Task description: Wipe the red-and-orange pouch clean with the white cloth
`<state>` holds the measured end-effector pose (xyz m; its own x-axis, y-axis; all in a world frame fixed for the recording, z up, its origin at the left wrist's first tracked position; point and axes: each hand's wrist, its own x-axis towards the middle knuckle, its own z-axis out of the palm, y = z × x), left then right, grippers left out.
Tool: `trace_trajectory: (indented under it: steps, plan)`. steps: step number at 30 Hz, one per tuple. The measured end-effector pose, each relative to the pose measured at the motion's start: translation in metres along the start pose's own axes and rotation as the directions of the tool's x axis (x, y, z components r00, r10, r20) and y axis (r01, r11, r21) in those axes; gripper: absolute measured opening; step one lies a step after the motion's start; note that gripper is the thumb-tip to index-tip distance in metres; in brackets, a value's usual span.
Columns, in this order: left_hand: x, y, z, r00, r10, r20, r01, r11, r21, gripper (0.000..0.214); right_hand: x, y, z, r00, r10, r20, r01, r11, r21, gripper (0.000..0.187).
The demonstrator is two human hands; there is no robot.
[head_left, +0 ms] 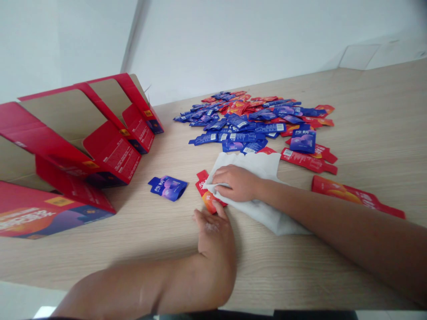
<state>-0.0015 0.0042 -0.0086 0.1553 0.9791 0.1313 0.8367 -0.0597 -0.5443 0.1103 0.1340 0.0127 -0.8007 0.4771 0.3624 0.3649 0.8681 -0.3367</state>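
My right hand (233, 182) grips a bunched edge of a white cloth (267, 166), pressing it over a red pouch (202, 178) on the table. My left hand (213, 220) is at the near end of that pouch, its fingers on the lower edge; part of the pouch is hidden under the cloth and fingers. A blue-purple pouch (168, 187) lies by itself to the left of the red one. Beyond the cloth is a heap of blue and red pouches (238, 126). Another red pouch (353, 194) lies right, partly behind my right forearm.
Several open red cardboard boxes (110, 155) stand in a row along the left of the wooden table (160, 240). A white wall (233, 40) runs behind the table, with a pale square plate (358, 57) low at the right.
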Motion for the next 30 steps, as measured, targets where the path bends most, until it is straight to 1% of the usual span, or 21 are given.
trace_trajectory:
  steps: [2, 6, 14, 23, 26, 30]
  plan:
    - [0.0001, -0.0002, -0.0004, 1.000, 0.016, 0.006, -0.016, 0.999, 0.033, 0.047, 0.0000, 0.0000, 0.0002, 1.000, 0.000, -0.001, 0.000, 1.000, 0.000, 0.019]
    - [0.0001, -0.0011, -0.0024, 1.000, 0.017, 0.026, -0.018, 0.999, 0.029, 0.048, -0.0001, -0.0002, 0.0002, 1.000, 0.000, 0.001, 0.000, 1.000, 0.002, 0.019]
    - [0.0011, -0.0014, -0.0014, 0.999, 0.025, 0.023, -0.026, 0.998, 0.052, 0.048, 0.0003, -0.0001, 0.0002, 1.000, 0.001, -0.002, -0.001, 1.000, 0.010, 0.018]
    - [-0.0004, -0.0007, -0.0012, 1.000, 0.023, 0.020, -0.026, 0.992, 0.124, 0.048, -0.0003, 0.0002, 0.0000, 1.000, 0.000, -0.011, 0.000, 1.000, 0.016, 0.018]
    - [0.0001, -0.0009, -0.0006, 1.000, 0.022, 0.023, -0.024, 0.996, 0.089, 0.048, 0.0001, 0.0002, -0.0006, 1.000, 0.000, -0.007, 0.000, 1.000, 0.003, 0.018]
    - [0.0006, -0.0015, 0.0003, 1.000, 0.012, 0.024, -0.011, 1.000, -0.024, 0.047, 0.0006, 0.0014, -0.0011, 1.000, 0.021, -0.016, -0.022, 0.999, -0.035, 0.019]
